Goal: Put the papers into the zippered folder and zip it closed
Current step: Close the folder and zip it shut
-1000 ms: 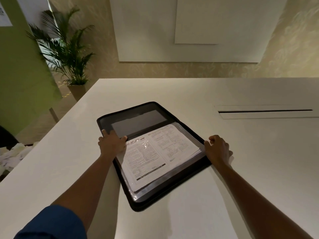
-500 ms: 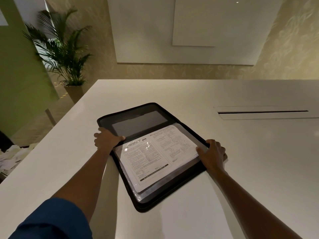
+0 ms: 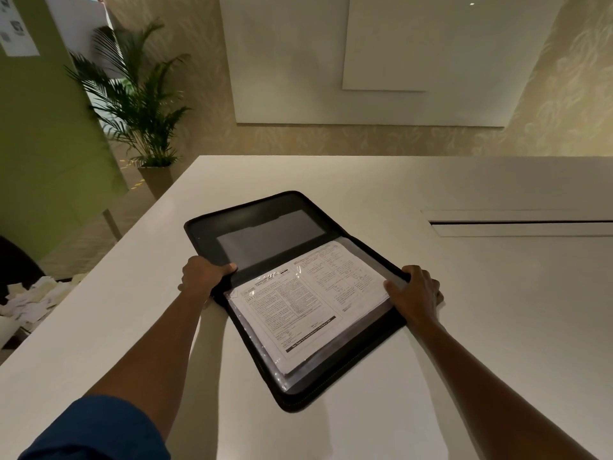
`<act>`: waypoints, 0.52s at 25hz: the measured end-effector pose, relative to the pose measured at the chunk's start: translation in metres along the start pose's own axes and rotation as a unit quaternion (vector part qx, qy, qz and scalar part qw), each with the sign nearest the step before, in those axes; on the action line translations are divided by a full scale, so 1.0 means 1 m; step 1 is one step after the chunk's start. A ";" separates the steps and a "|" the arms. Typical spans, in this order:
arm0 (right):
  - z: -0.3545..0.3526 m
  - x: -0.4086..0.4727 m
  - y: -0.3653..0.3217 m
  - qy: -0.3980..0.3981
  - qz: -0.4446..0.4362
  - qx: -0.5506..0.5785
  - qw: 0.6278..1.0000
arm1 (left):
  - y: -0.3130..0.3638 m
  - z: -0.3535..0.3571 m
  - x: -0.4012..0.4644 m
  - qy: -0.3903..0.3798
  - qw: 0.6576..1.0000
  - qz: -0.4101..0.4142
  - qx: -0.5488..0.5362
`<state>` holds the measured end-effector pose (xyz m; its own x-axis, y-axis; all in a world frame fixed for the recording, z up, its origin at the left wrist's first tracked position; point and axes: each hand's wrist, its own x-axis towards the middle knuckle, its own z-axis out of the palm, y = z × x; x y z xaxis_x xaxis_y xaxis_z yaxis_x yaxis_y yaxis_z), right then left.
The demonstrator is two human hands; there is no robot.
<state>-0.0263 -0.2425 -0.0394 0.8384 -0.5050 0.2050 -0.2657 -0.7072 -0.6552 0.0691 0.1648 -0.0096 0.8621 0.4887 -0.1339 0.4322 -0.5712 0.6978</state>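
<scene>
Your left hand (image 3: 202, 277) and right hand (image 3: 414, 293) grip the open folder (image 3: 331, 386) at opposite edges, papers (image 3: 308, 307) between your fingers; print illegible.

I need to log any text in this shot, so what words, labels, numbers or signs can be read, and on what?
Papers in the open zippered folder: dense print in columns with a dark banner near the bottom, all too small and blurred to read.
Sheet on the green wall, top left: dark marks, too blurred to read.
Nothing legible on the table or the folder itself.
</scene>
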 end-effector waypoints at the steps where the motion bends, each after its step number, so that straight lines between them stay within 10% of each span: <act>1: 0.001 0.005 0.000 -0.003 -0.003 0.001 1.000 | 0.000 -0.001 -0.002 0.002 1.000 0.001 0.000; 13: 0.000 0.067 0.001 -0.082 -0.047 0.051 0.994 | 0.007 -0.004 -0.040 0.102 0.991 0.080 0.015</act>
<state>0.0300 -0.2770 -0.0263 0.9257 -0.3461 0.1525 -0.1406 -0.6892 -0.7108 0.0368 0.1436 0.0036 0.8498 0.5124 0.1239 0.3051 -0.6696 0.6772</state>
